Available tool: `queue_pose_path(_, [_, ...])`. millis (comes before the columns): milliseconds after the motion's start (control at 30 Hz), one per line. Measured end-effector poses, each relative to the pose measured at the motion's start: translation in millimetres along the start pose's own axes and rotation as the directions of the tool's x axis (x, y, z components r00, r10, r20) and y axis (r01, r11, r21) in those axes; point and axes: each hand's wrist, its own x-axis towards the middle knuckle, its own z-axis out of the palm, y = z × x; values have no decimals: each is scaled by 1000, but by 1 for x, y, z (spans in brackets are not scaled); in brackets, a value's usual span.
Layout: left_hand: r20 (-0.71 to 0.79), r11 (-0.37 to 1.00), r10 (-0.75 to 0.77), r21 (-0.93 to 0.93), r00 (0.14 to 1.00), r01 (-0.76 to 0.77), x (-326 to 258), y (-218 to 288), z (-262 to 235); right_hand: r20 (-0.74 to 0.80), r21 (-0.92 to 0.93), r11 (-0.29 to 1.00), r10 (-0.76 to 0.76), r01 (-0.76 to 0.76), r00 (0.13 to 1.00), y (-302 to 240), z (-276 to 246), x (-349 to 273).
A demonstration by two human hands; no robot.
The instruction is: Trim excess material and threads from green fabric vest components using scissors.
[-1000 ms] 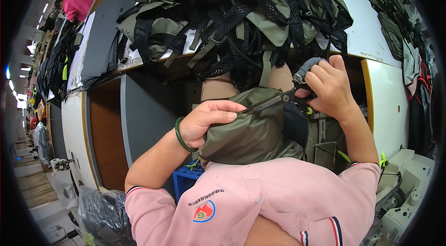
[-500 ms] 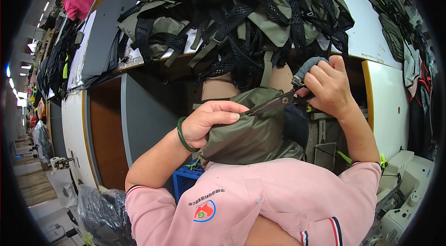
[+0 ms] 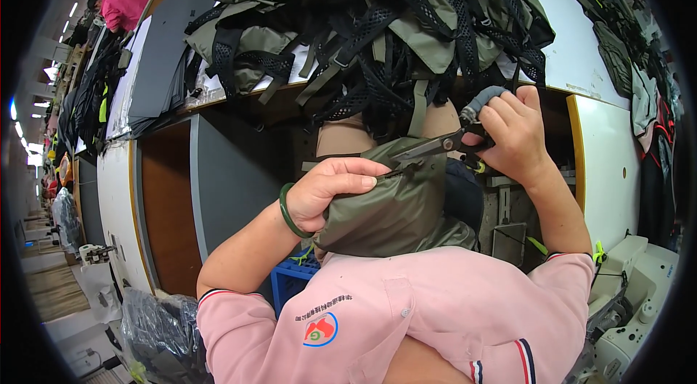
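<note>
An olive-green bag [image 3: 392, 213] of thin, shiny fabric lies over my lap. My left hand [image 3: 330, 192], with a green bangle at the wrist, pinches the upper edge of this fabric between thumb and fingers. Scissors [image 3: 435, 146] with dark handles are gripped in my right hand [image 3: 508, 130], their blades pointing left along the fabric just beyond my left fingertips. The blades look slightly apart. Grey wrapping covers part of the scissors' handle near my right fingers.
Olive fabric pieces with black mesh straps [image 3: 363, 35] are heaped on the white table [image 3: 573, 64] ahead. Dark flat sheets [image 3: 170, 43] lie stacked at its left. A blue crate [image 3: 290, 279] stands by my lap, a sewing machine [image 3: 632, 304] at right. A person in pink [image 3: 125, 3] is far left.
My right hand has drawn the scissors a little up and to the right, away from my left fingertips. My left hand keeps its hold on the fabric.
</note>
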Motion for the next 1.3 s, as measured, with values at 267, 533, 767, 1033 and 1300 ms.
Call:
queue_pose_path(267, [6,1000,10,8,1000,-10,0,-1,-2,35,-33,998,-53,54,998,3,-5,-6])
queue_pose_path(533, [12,1000,14,18,1000,-14,0,-2,-1,44,-37,996,-78,80,996,2,-3,-8])
queue_pose_path(767, [-8,999,8,45,1000,-8,0,-1,2,49,-18,998,-65,66,997,-1,0,-6])
queue_pose_path(1033, [13,1000,-6,26,1000,5,2,-1,3,50,16,998,59,-60,997,0,2,-4])
queue_pose_path(1300, [80,979,51,191,996,-65,13,-2,15,612,764,159,125,-625,781,-46,13,15])
